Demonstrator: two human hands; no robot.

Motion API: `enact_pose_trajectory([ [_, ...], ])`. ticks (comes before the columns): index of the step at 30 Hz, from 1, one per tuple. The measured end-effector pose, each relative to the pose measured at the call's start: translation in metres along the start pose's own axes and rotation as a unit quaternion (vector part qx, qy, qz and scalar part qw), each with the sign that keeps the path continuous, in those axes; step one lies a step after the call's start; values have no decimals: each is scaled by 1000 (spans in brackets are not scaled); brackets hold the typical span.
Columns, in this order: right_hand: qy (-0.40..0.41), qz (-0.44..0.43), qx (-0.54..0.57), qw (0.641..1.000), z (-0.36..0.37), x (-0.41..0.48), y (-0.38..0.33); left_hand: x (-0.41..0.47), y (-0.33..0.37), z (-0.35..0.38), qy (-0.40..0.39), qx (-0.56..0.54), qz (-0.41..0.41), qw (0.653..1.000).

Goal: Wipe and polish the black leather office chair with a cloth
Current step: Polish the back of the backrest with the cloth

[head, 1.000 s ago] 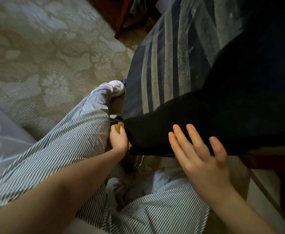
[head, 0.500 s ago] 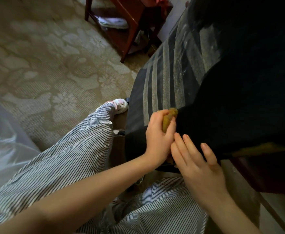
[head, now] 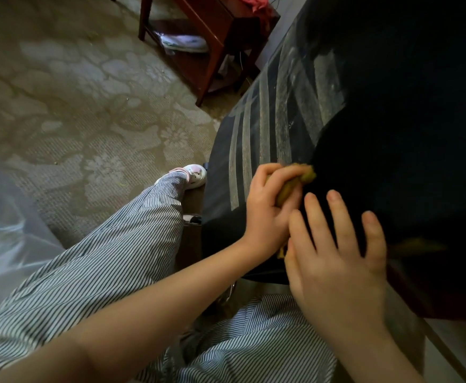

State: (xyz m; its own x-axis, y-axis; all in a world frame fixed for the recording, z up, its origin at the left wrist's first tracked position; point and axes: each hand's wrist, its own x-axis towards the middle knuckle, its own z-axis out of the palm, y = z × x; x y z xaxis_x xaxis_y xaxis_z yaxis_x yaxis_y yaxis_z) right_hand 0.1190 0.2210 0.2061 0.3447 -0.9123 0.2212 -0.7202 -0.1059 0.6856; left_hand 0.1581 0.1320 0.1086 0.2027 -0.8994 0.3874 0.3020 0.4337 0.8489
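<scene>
A floral-patterned beige carpet covers the floor of a dim room. A reddish-brown wooden side table stands at the far edge, and a pale translucent plastic sheet lies at the near left. The black leather office chair fills the right side of the view, close in front of the person, whose blue-and-white striped trousers and white-and-pink shoe reach toward its base.

The chair's padded surface carries dull grey dusty streaks next to a much darker area, which I take to be either wiped leather or shadow; the light is too low to be sure.

The small yellow-green cloth is bunched in the left hand. The grip is clenched round it, thumb on top, and the free end is pressed against the chair right where streaks meet dark leather. Holding it wadded like this likely concentrates pressure on a narrow strip.

The right hand grasps nothing. Its grip is released, and the straight, spread fingers lie flat on the dark leather just beside the cloth. I judge it is there to brace the chair so it does not turn or roll under the rubbing.

The streaks above suggest much of the surface remains to be done.
</scene>
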Motion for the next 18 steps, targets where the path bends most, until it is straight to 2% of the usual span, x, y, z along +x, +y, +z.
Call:
enact_pose_trajectory([
  [5, -100, 23, -32, 994, 6, 5, -9, -6, -48, -17, 10, 36, -31, 999],
  [11, -123, 28, 21, 992, 15, 6, -23, -20, -102, -37, 58, 102, -146, 982],
  [14, -134, 40, 57, 988, 22, 8, -32, -33, -134, -52, 57, 162, -246, 954],
  [18, -133, 36, 45, 989, 33, 9, -35, -43, -175, -75, 88, 230, -373, 895],
])
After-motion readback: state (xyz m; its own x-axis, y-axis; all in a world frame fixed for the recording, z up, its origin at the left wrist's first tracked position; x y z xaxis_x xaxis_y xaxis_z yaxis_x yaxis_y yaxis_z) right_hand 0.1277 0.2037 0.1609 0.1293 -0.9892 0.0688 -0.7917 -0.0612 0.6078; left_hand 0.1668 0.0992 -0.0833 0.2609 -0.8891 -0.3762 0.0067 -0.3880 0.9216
